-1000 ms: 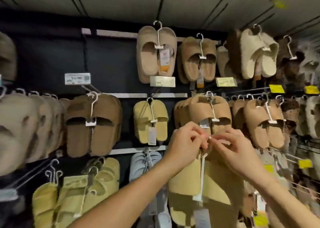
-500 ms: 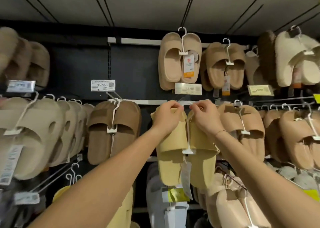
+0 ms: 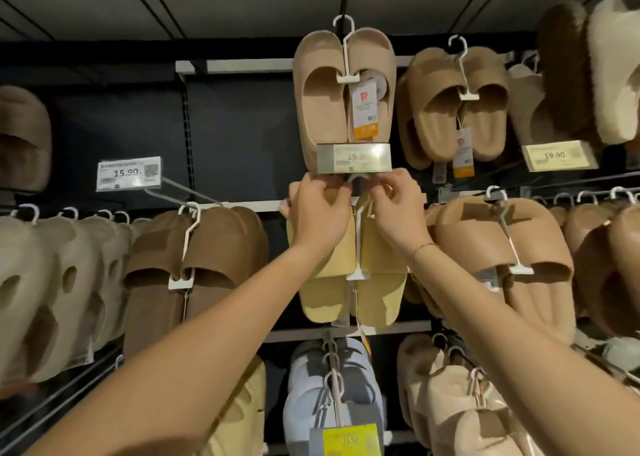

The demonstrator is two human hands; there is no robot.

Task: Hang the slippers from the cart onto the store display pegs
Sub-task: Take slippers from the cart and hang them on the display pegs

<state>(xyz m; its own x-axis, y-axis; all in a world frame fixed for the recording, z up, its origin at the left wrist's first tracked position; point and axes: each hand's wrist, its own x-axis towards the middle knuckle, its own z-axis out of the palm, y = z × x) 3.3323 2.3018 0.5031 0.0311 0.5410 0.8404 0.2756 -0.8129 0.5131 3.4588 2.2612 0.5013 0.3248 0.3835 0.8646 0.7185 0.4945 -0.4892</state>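
Note:
A pair of yellow slippers (image 3: 363, 292) on a white plastic hanger (image 3: 358, 247) hangs in the middle of the display wall. My left hand (image 3: 320, 213) grips the top of the left slipper. My right hand (image 3: 398, 209) pinches the hanger's hook (image 3: 358, 178), which sits just under a price label (image 3: 353, 157) at the tip of a peg. The peg itself is hidden behind the label and my fingers. The cart is not in view.
Beige slippers (image 3: 343, 91) hang directly above. Brown slippers (image 3: 194, 268) hang to the left under a 15.90 label (image 3: 129, 173), tan slippers (image 3: 502, 265) to the right. Light blue slippers (image 3: 332, 403) and a yellow price tag (image 3: 349, 438) are below.
Both hands have carried the yellow slippers up from low in the display to the middle row. The hook now sits at the peg tip under the price label.

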